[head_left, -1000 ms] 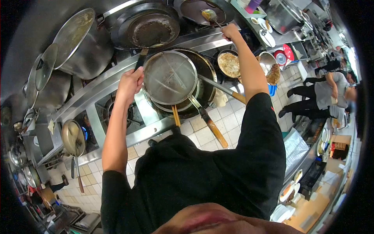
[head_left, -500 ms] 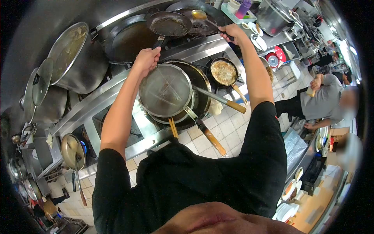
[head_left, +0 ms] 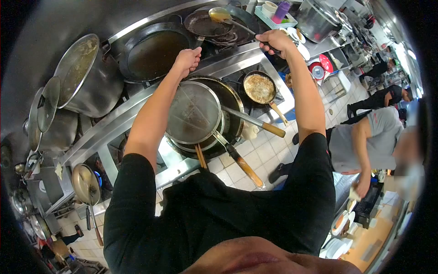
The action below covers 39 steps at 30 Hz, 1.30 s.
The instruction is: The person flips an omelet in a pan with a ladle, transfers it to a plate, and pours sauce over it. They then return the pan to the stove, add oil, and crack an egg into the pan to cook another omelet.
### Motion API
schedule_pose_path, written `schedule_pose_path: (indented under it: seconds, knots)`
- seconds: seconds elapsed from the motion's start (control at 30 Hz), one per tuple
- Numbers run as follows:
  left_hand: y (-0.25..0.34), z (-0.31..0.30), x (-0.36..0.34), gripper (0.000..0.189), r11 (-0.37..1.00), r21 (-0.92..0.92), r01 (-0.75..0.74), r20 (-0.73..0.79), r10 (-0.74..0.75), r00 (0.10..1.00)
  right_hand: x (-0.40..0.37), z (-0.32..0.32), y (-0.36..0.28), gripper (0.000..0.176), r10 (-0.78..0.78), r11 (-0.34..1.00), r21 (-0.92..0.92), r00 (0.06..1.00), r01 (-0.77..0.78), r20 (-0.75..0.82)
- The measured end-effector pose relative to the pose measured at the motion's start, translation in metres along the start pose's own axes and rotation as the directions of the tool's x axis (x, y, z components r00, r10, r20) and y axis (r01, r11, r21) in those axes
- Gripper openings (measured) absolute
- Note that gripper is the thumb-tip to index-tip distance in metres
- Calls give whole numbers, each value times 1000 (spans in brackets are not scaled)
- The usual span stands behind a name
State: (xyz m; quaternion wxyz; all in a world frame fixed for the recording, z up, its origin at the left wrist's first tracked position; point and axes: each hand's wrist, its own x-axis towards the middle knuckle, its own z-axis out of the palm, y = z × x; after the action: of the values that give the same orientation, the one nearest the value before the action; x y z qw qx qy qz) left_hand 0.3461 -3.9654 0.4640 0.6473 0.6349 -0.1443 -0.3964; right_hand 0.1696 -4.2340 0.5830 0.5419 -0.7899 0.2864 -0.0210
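Note:
My left hand [head_left: 188, 61] is closed round the handle of a dark frying pan [head_left: 203, 26], held above the back of the stove. In my right hand [head_left: 276, 42] is the black handle of a ladle [head_left: 221, 15]. The ladle's bowl carries yellow liquid and hovers over the pan's far right rim. Left of the pan sits a wide wok [head_left: 157, 54] of dark liquid. Nearer to me, a round mesh strainer [head_left: 194, 107] rests over a large dark wok [head_left: 235, 102], with chopsticks [head_left: 200, 156] beneath its edge.
A small pan [head_left: 259, 88] with pale, browned food sits on the front right burner. Tall stockpots [head_left: 96, 84] stand at the left. Another pan [head_left: 82, 182] sits by a blue flame. At the right, a person in a grey shirt [head_left: 365, 141] stands near a counter.
The frying pan has moved right, uncovering more of the left wok. The ladle's bowl has shifted left, over the pan. The person in grey has leaned and lowered an arm.

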Motion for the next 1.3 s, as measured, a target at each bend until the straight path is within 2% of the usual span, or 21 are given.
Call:
schedule_pose_path:
  seconds: [0.1,0.23,0.33,0.4,0.47,0.57,0.63,0.77,0.83,0.97,1.07,1.17,1.3]
  knots:
    - [-5,4,2,31,1000,-23,6,-4,-6,1000,-5,3,5,22,-20,993,-119,999,23,25]
    - [-9,2,5,30,998,-53,41,-1,-41,999,-11,11,13,21,-98,967,-240,994,85,-42]
    - [-9,-2,4,30,997,-56,45,7,-45,999,-15,15,15,36,-234,850,-504,967,154,-100]
    - [-5,-4,3,30,997,-60,49,32,-47,998,-17,23,20,40,-333,805,-564,927,183,-174]
    - [1,-5,3,29,996,-67,65,50,-62,997,-22,28,18,45,-366,774,-610,907,172,-209]
    - [14,-5,4,29,993,-61,96,61,-93,994,-21,33,24,44,-475,691,-687,859,227,-193]
    - [19,-5,4,28,995,-30,100,59,-98,993,-26,33,23,44,-458,691,-693,866,206,-199]
    - [18,-9,9,28,984,-123,129,78,-120,990,-34,26,27,41,-497,679,-699,842,225,-211]
    - [16,-7,10,27,982,-128,137,74,-128,989,-45,23,21,40,-445,747,-633,861,204,-247]
    - [11,0,13,28,993,-39,116,53,-114,992,-32,15,33,35,-459,772,-605,831,196,-315]
    - [14,-4,11,30,994,-30,102,52,-101,994,-5,9,56,31,-410,788,-600,845,137,-345]
    - [17,-5,9,29,995,53,79,15,-80,997,19,7,72,39,-226,835,-550,907,-7,-355]
    - [20,-10,6,29,993,32,111,7,-111,994,46,11,90,33,-221,795,-602,890,-73,-399]
